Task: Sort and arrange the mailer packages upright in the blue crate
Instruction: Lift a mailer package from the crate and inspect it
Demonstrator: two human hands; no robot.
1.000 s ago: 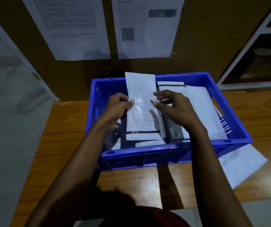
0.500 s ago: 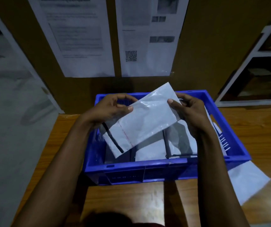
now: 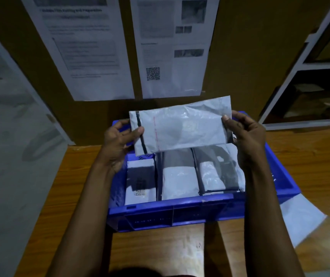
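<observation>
Brown board backs a wooden table (image 3: 156, 250), with two printed sheets (image 3: 84, 48) taped to it, one of them carrying a QR code, and a white shelf unit (image 3: 310, 64) stands at the right. On the table sits the blue crate (image 3: 172, 206), with three mailer packages (image 3: 178, 180) side by side along its near wall. Above the crate's far half both hands hold a grey mailer (image 3: 184, 128) level, long side across, its black seal strip at the left end. The left hand (image 3: 118, 144) pinches that end — thumb on the front over the strip, fingers behind. The right hand (image 3: 246, 136) pinches the opposite end the same way. A loose mailer (image 3: 298, 218) lies flat on the table at the crate's near right corner, one edge hidden by the crate.
</observation>
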